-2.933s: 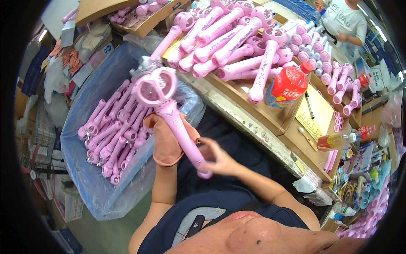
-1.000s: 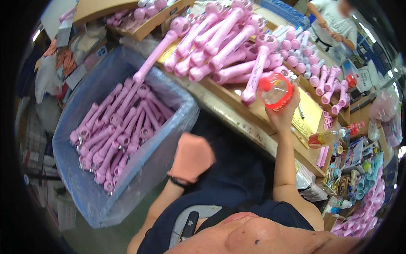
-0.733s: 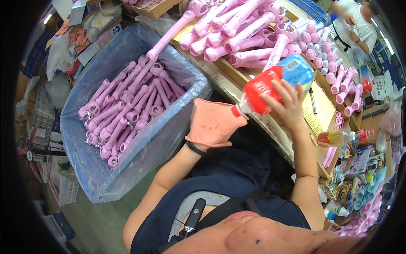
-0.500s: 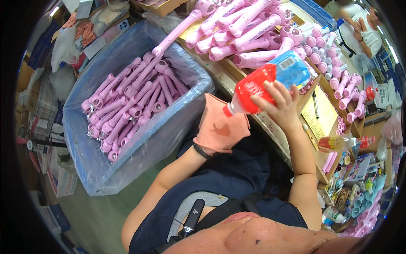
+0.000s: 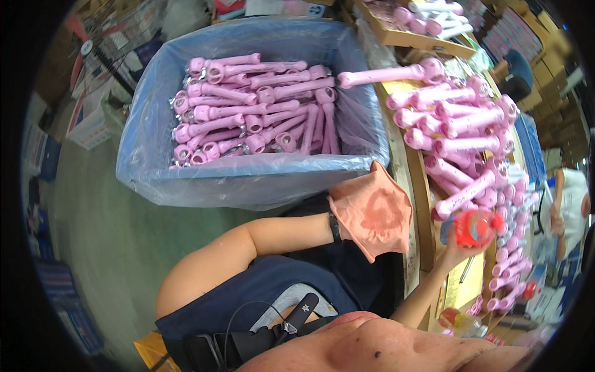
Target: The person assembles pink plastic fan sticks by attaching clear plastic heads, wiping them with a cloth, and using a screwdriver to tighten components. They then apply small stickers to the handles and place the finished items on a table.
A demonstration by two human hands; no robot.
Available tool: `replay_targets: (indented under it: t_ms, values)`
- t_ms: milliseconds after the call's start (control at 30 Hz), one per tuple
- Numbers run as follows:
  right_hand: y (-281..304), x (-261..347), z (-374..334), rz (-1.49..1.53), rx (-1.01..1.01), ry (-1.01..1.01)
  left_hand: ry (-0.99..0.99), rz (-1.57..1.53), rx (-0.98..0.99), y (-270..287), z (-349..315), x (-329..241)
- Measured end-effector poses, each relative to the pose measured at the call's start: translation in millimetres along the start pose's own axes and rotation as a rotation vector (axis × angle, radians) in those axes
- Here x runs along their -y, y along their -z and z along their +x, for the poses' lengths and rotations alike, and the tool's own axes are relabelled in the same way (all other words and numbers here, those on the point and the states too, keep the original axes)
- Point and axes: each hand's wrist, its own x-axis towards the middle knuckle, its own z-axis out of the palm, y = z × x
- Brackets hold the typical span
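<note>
Bottle (image 5: 473, 228), gripped by the right hand (image 5: 462, 253) near pink wands (image 5: 474, 123), looked slick to me, best held mid-body; soft orange cloth (image 5: 379, 214) hid the left hand, whose grip I couldn't tell.

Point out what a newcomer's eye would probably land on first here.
Probably the large blue bin, left of and above centre, lined with clear plastic and heaped with pink wand-like pieces. Next, near the middle, the orange cloth covering the left hand, with a darker, wet-looking patch. To its right, the right hand grips a red-labelled bottle beside another pink pile.
</note>
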Motion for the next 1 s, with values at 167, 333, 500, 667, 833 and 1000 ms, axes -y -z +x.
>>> replay_targets:
  t_ms: [167, 333, 500, 667, 833, 1000]
  values:
    - [14, -26, 4, 0.044, -0.293, -0.410, -0.657, 0.792, 0.050, -23, -49, -66]
    - [-21, 25, -11, -0.494, -0.347, 0.275, -0.787, 0.897, -0.016, -46, -184, -202]
    - [-176, 99, -49, -0.193, 0.640, 0.409, -1.259, 0.626, -0.126, -19, -294, -282]
    - [-373, 112, -137, 0.226, 1.453, 0.915, -1.500, 1.854, -0.746, -11, -319, -284]
    - [-524, 92, -247, 0.090, 1.491, 0.878, -1.680, 1.752, -0.784, -20, -304, -282]
    - [-611, 87, -319, 0.057, 1.301, 0.748, -1.520, 1.916, -1.522, 13, -324, -290]
